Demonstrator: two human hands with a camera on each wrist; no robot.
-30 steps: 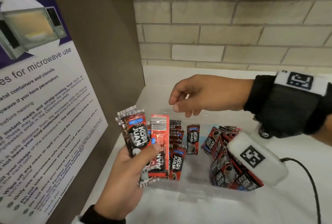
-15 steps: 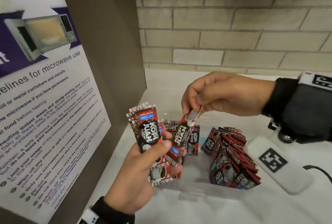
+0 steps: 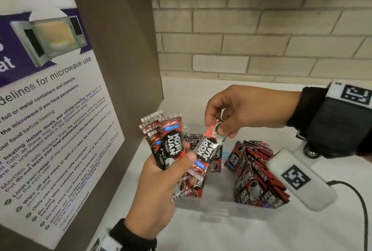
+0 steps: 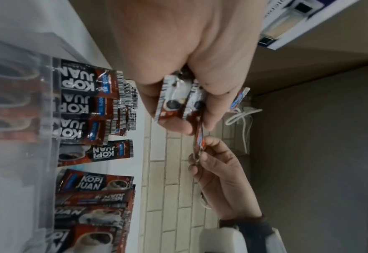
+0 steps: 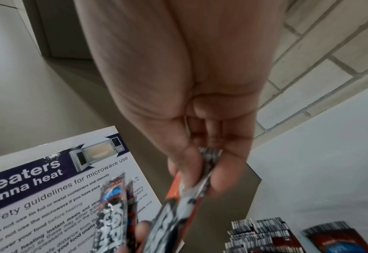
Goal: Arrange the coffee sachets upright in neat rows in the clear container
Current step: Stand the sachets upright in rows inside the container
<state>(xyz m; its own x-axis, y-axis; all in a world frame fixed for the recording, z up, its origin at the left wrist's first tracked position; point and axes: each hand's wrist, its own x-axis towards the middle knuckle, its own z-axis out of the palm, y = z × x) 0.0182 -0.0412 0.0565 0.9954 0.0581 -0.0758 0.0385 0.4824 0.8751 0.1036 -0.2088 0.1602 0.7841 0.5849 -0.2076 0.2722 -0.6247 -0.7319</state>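
At frame centre, the right hand (image 3: 237, 113) pinches the top of one Kopi Juan sachet (image 3: 207, 150), drawing it from the fanned bundle (image 3: 161, 140) the left hand (image 3: 159, 188) grips above the clear container (image 3: 221, 208). Best lifted straight, then stood against the crinkly, glossy foil rows inside.

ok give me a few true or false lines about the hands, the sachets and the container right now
1. The left hand grips a bunch of sachets. True.
2. The right hand is empty. False: it pinches the top of a single sachet.
3. The clear container sits on a white counter. True.
4. The sachets at the container's right end lie flat on its floor. False: they stand on end, leaning.
5. A microwave poster is on the person's right. False: it is on their left.
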